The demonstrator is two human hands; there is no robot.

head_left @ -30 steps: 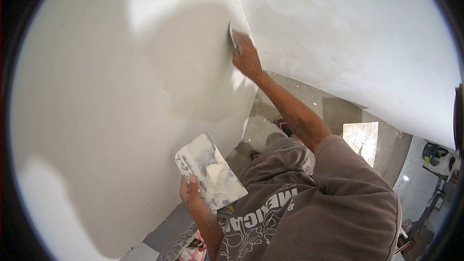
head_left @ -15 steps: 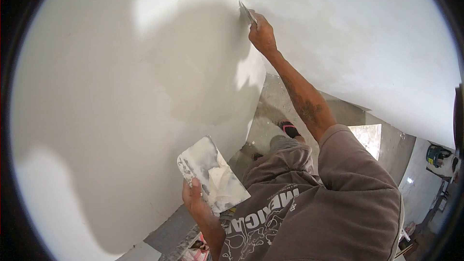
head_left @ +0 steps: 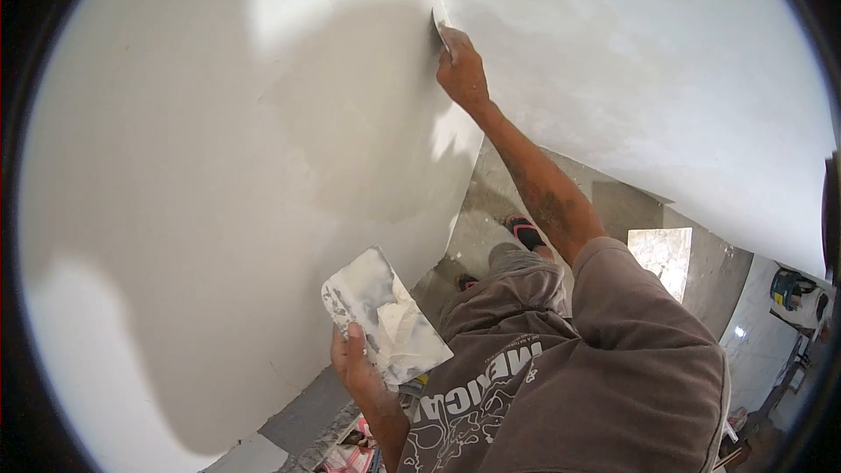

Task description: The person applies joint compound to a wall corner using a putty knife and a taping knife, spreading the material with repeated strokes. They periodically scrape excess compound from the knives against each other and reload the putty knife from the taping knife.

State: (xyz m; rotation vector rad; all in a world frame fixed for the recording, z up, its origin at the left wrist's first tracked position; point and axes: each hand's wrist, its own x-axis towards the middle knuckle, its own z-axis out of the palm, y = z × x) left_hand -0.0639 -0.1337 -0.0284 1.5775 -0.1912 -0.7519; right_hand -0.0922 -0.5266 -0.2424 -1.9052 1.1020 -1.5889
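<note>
The left wall (head_left: pixel 193 193) fills this side, smooth and rigid, with a greyer patch that looks damp. In front of its lower part, the left grip (head_left: pixel 353 366) is closed on the board (head_left: pixel 372 278), thumb over the left long edge; its fingers underneath are mostly hidden. The board is tilted in view, well below the blade. It looks thin, stiff and fairly light, best held by that long edge with fingers spread beneath, since the putty (head_left: pixel 399 333) is heaped toward the lower right corner and should weigh that end down. The putty looks soft and sticky, easily smeared; dark smudges along the left edge might make the thumb's hold slippery.

Further right and higher, the blade (head_left: pixel 435 24) is at the left wall, beside the corner with the right wall (head_left: pixel 631 61); I cannot tell whether its whole edge touches. It looks light and thin, probably springy toward the edge, so the firm place to hold is its back. The right grip (head_left: pixel 464 74) is closed around that back, above the floor (head_left: pixel 495 180).
</note>
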